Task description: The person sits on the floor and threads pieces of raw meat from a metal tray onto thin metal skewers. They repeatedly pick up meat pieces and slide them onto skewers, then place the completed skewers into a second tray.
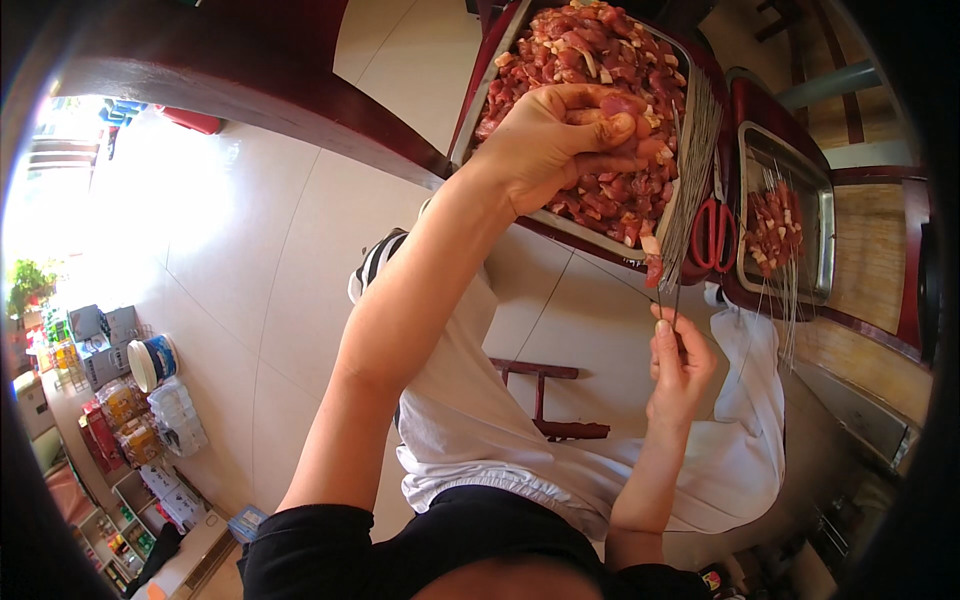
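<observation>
My left hand is over a metal tray heaped with raw cut meat. Its fingers are closed around a small piece of meat. Lower right, my right hand grips the lower ends of thin metal skewers, which point up towards the tray. Pieces of meat and pale fat sit near the tray's front corner, apparently threaded on a skewer. How many skewers the right hand holds is hard to tell. A bundle of bare metal skewers lies along the tray's right edge.
Red-handled scissors lie right of the skewer bundle. Farther right, a smaller metal tray holds several loaded meat skewers. Both trays rest on dark red chair seats. Below is a tiled floor; packaged goods stand at the left.
</observation>
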Action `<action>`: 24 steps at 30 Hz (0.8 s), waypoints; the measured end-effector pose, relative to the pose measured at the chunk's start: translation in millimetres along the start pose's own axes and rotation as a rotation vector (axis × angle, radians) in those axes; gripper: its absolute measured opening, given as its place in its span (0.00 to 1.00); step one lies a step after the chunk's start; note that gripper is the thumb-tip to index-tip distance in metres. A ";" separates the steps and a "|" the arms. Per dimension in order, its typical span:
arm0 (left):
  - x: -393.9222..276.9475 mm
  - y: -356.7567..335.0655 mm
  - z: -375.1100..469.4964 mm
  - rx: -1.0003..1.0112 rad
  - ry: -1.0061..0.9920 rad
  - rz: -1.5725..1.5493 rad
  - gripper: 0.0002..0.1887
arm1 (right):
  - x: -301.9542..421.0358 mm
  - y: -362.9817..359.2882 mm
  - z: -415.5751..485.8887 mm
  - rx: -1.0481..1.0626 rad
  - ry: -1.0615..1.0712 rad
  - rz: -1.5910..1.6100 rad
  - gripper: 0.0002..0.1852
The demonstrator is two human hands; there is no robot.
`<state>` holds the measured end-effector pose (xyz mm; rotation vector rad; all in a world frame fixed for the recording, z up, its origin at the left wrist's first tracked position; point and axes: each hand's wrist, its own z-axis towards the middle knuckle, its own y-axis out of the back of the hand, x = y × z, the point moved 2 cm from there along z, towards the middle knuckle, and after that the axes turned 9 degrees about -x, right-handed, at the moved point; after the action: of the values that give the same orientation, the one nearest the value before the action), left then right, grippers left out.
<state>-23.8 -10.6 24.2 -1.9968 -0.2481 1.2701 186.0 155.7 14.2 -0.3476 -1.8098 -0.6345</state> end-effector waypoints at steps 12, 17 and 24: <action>-5.1 0.6 -3.7 0.024 0.014 0.090 0.18 | 6.3 7.4 -2.9 0.079 -0.060 0.150 0.09; -5.3 2.3 -2.9 -0.015 -0.010 0.136 0.16 | 6.2 -4.8 -7.7 -0.160 0.574 -0.265 0.09; -0.2 0.3 -5.1 0.001 0.038 0.142 0.13 | 14.4 -8.8 -4.1 0.094 -0.156 0.245 0.11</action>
<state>-19.7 -13.3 25.3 -2.0665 -0.0887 1.3177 179.9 145.1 26.5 -0.5578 -1.9004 -0.3579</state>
